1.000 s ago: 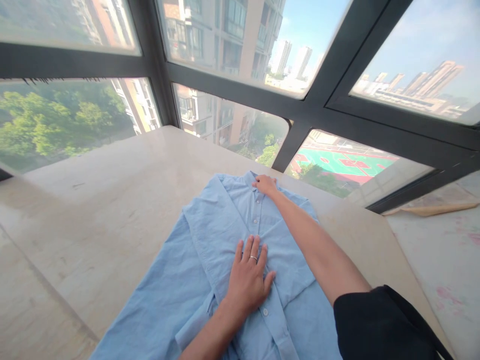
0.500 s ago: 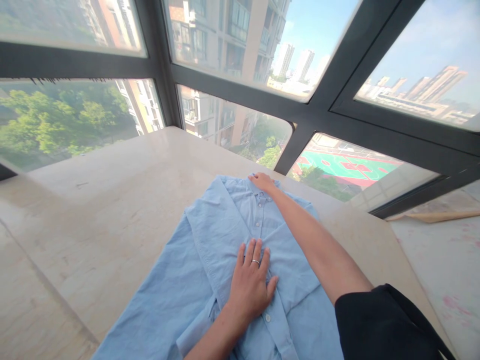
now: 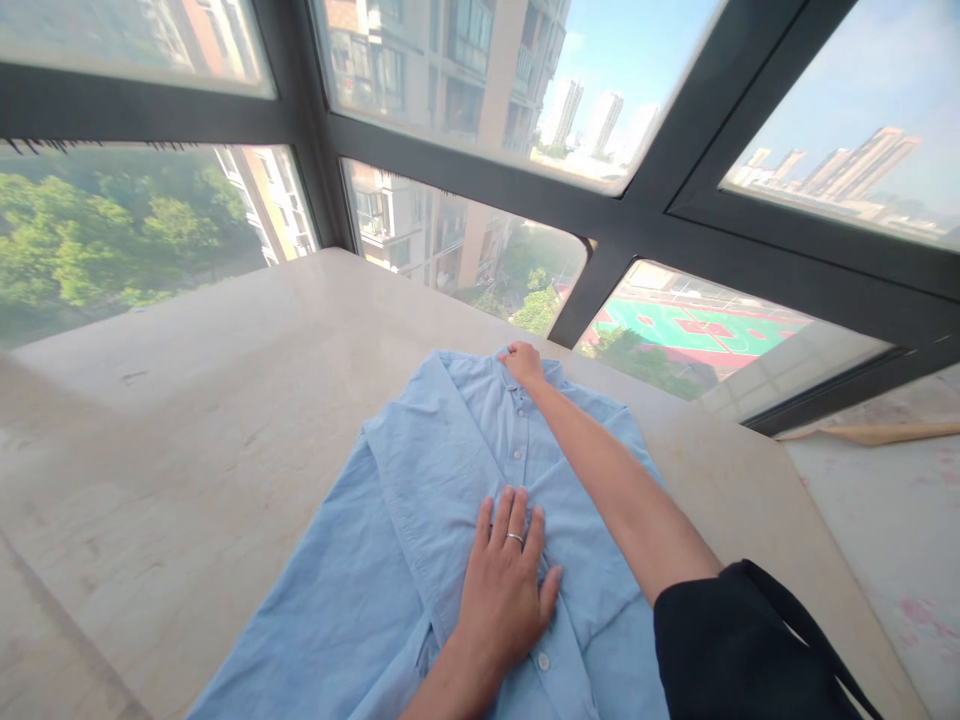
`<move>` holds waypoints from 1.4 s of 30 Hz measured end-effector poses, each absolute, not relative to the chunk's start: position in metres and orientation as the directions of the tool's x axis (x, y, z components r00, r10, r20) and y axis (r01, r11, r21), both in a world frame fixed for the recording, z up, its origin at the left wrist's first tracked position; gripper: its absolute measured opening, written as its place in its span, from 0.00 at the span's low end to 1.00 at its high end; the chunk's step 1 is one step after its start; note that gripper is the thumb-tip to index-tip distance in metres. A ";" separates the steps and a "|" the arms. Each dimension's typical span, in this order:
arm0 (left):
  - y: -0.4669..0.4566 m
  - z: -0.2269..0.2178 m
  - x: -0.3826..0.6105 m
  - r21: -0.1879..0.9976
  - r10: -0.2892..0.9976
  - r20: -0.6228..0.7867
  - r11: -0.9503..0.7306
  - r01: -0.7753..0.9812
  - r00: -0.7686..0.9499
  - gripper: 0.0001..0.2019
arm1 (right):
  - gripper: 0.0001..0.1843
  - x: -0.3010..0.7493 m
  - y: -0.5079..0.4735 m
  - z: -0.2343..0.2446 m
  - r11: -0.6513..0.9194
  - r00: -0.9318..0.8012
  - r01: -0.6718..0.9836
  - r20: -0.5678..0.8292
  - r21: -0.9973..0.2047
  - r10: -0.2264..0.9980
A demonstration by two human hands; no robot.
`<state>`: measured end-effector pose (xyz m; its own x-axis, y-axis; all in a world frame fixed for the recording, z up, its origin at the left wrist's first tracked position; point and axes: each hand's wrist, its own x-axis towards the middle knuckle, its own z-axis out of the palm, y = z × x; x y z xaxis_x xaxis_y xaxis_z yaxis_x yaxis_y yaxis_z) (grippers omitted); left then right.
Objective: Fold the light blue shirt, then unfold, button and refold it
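Note:
A light blue button-up shirt (image 3: 322, 580) lies front side up, with its collar pointing away from me and its sleeves laid across the chest. My left hand (image 3: 506, 585), a ring on one finger, rests flat on the shirt's middle with the fingers spread, beside the button placket. At the far end my right hand (image 3: 523, 364) is closed on the collar (image 3: 553, 372). Its fingertips are mostly hidden by the hand itself. White buttons (image 3: 517, 455) run down the front, and the lower hem lies out of view.
Under the shirt is a pale marble-like sill (image 3: 247, 440). Dark window frames (image 3: 480, 180) border it at the back and right. At the right lies a white surface with pinkish marks (image 3: 885, 530), with a brown strip (image 3: 885, 433) along its far edge.
My right hand's fingers have curled in more tightly at the collar. My left hand stays flat on the shirt. The whole view has shifted slightly.

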<state>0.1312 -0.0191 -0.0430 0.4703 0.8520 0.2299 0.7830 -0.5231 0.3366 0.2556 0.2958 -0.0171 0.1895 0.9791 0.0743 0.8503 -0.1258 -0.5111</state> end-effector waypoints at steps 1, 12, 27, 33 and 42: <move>-0.019 -0.043 0.131 0.335 0.853 0.232 -0.522 0.784 0.468 0.29 | 0.15 0.255 0.297 -0.018 -0.120 0.189 0.845 0.082 -0.522 0.978; -0.020 -0.041 0.131 0.341 0.856 0.241 -0.517 0.785 0.458 0.28 | 0.08 0.255 0.322 -0.034 -0.246 0.373 0.701 0.051 -0.669 0.927; -0.019 -0.041 0.131 0.350 0.857 0.227 -0.516 0.782 0.463 0.28 | 0.13 0.194 0.294 -0.013 0.589 -0.599 0.801 0.115 0.111 0.792; -0.020 -0.040 0.131 0.353 0.854 0.242 -0.520 0.778 0.461 0.28 | 0.15 0.183 0.298 -0.013 0.613 -0.629 0.769 0.043 0.180 0.776; -0.021 -0.043 0.133 0.417 0.865 0.265 -0.501 0.759 0.426 0.28 | 0.15 0.179 0.304 -0.010 0.635 -0.658 0.725 -0.004 0.265 0.753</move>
<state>0.1330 -0.0206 -0.0435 0.4256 0.8654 0.2645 0.7588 -0.5006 0.4167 0.1792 0.3037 -0.0098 -0.6580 0.7530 -0.0041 0.7254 0.6353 0.2650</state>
